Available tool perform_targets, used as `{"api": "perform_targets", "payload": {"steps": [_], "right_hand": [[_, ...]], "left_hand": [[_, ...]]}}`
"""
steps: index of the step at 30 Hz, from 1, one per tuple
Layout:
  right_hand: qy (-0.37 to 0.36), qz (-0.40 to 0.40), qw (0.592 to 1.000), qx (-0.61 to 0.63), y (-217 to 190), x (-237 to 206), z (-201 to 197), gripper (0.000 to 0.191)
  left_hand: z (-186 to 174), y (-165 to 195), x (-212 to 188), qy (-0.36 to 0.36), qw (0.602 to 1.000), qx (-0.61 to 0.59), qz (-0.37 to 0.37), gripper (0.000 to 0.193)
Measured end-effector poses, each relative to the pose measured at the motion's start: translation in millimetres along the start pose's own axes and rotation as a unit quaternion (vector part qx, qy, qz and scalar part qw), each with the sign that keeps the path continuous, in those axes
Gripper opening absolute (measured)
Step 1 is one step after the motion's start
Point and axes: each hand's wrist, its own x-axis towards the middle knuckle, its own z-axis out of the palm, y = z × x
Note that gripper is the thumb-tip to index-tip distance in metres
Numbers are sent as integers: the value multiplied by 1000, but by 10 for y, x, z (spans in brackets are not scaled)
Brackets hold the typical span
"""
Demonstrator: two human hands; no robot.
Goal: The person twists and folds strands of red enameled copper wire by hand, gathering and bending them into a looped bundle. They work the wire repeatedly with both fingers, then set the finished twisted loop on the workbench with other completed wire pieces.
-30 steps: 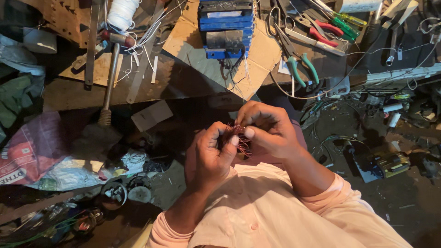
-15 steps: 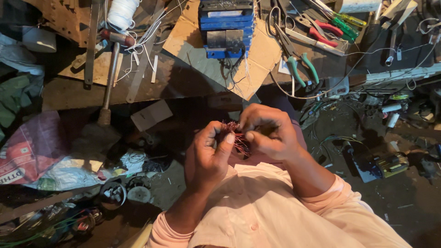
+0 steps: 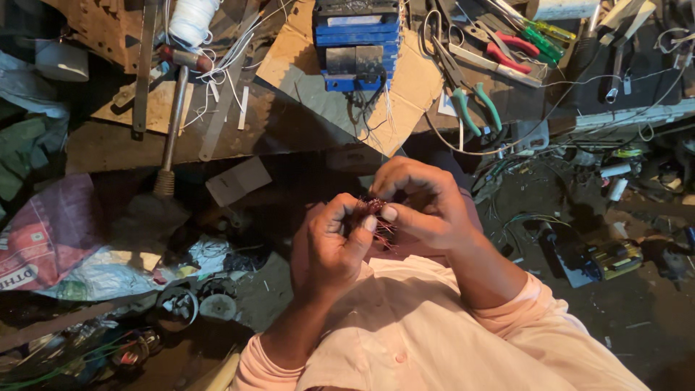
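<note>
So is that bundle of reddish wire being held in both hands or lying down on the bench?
Held: the reddish wire bundle sits pinched between left hand and right hand.

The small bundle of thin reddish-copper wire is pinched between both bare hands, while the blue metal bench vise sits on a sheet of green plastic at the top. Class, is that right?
Not quite. In the head view the blue metal bench vise sits on a sheet of brown cardboard, not green plastic. The rest holds: the left hand and right hand pinch the small bundle of thin reddish-copper wire.
</note>
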Motion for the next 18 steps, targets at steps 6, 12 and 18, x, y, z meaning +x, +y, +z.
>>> {"api": "perform_targets", "payload": {"steps": [6,12,18], "right_hand": [[14,58,998,9,30,-47,-22,12],[10,54,998,11,76,-77,-71,13],[24,-26,999,-6,49,-70,-129,16]], "left_hand": [[-7,-70,-22,10,1000,4,12,7],[-71,94,-1,10,993,117,21,12],[-84,152,11,36,991,129,-4,17]]}}
